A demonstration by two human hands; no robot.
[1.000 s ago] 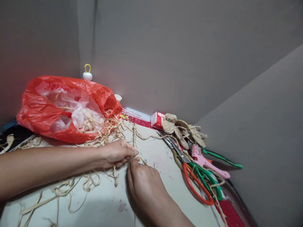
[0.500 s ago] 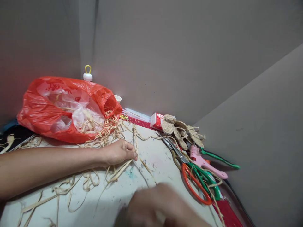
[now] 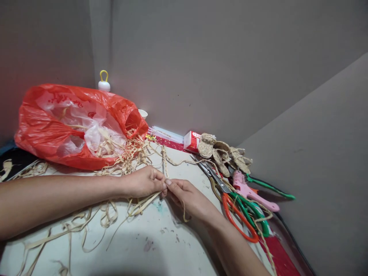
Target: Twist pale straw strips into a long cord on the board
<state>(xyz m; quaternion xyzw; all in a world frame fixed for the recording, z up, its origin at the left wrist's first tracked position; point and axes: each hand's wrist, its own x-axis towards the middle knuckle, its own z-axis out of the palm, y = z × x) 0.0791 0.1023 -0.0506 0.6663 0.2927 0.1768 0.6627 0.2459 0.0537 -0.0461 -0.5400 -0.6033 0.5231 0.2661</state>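
A braided strand [image 3: 165, 163] of pale fibre runs down the white tabletop [image 3: 126, 257] to my fingers. My left hand [image 3: 148, 182] pinches its lower end, with loose flat strips [image 3: 146, 204] trailing below toward the left. Right beside it, fingertips meeting the left ones, my right hand [image 3: 184, 195] is closed in a pinch on the fibre strands; a short strand end curls out beneath it. The exact grip between the fingertips is hidden.
A red plastic bag [image 3: 57, 142] with loose fibres lies at the back left. Orange-handled scissors [image 3: 240, 218], green-handled scissors [image 3: 253, 214], a pink glue gun [image 3: 247, 191], woven fibre pieces [image 3: 220, 153] and a red-and-white box [image 3: 191, 142] are at the right. Grey walls rise behind.
My right hand has moved up from the front edge to meet my left hand and now pinches the strands. My left hand keeps its hold on the braid.
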